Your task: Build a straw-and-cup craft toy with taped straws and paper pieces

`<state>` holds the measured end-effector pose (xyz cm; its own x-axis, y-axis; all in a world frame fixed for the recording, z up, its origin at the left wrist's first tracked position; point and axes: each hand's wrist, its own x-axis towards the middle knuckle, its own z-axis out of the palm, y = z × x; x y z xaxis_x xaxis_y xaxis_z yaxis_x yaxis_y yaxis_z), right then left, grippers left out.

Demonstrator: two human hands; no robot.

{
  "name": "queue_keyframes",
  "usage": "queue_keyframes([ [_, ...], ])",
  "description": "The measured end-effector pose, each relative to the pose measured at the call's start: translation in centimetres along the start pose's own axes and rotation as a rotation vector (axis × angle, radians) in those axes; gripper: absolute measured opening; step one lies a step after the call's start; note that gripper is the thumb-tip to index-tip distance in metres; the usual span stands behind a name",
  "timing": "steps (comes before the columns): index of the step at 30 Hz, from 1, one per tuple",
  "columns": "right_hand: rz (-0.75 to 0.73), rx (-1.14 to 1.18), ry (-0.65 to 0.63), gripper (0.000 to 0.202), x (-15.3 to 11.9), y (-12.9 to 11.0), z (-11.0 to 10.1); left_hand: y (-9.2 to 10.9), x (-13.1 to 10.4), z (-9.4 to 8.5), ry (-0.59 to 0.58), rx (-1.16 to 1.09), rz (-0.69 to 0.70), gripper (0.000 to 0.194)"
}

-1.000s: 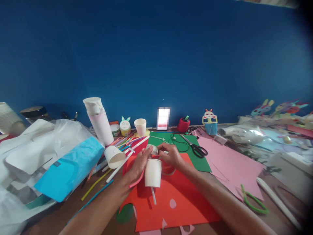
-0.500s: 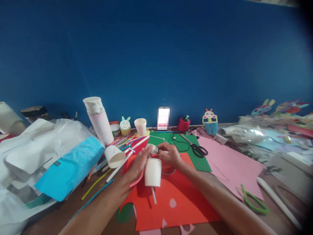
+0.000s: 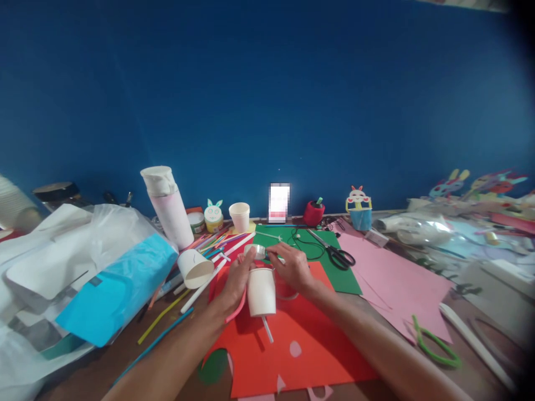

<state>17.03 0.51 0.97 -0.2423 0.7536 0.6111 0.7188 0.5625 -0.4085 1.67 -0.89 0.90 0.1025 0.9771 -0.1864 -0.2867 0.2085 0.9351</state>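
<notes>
- At the near edge, pink scraps (image 3: 320, 392) lie partly on the brown worktop (image 3: 167, 384), beside a red sheet (image 3: 301, 356); a green disc (image 3: 212, 367) is seen to its left.
- On the near right, a bent green pipe cleaner (image 3: 438, 353) lies partly over a pink sheet (image 3: 401, 278).
- Above the red sheet, in the middle, a white paper cup (image 3: 262, 292) is held between the hands, close against the left one; a pale straw (image 3: 268, 329) sticks out from its near end.
- A coral straw (image 3: 237, 312) is seen along the inner side of the left hand (image 3: 237, 279).
- Just beyond the cup, a roll of clear tape (image 3: 254, 252) is grasped by the fingers of the left hand, thumb on top.
- The fingers of the right hand (image 3: 292, 267) are pinched together at the right edge of the roll; whether a tape end is caught between them cannot be told.
- To the left, a second cup (image 3: 196, 269) lies on its side beside coloured straws (image 3: 215, 242); farther left, a blue packet (image 3: 121, 289) lies against crumpled plastic (image 3: 121, 223).
- To the right, black-handled scissors (image 3: 339, 257) rest on a green sheet (image 3: 346, 281).
- Farther off, from left to right, are placed a white bottle (image 3: 169, 209), a bunny-faced jar (image 3: 214, 218), an upright cup (image 3: 239, 218), a red pot (image 3: 313, 213) and a blue cup with a bunny face (image 3: 360, 218).
- The far side is closed by a blue wall (image 3: 251, 100).
</notes>
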Motion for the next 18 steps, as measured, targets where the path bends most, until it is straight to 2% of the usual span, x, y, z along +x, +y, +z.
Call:
queue_keyframes([
  [2, -0.041, -0.062, 0.009, 0.02, -0.07, -0.05, 0.07, 0.37, -0.35, 0.44, 0.081, 0.025, 0.011, 0.046],
  [5, -0.092, -0.116, 0.034, 0.018, -0.12, -0.05, 0.25, 0.71, -0.66, 0.8, 0.095, 0.023, -0.005, 0.048],
  [11, -0.131, -0.181, 0.096, 0.016, -0.03, 0.12, 0.45, 0.38, -0.44, 0.6, 0.08, 0.026, -0.006, 0.047],
  [18, -0.175, -0.237, 0.076, 0.015, 0.07, 0.11, 0.22, 0.36, -0.4, 0.57, 0.051, 0.022, 0.006, 0.045],
])
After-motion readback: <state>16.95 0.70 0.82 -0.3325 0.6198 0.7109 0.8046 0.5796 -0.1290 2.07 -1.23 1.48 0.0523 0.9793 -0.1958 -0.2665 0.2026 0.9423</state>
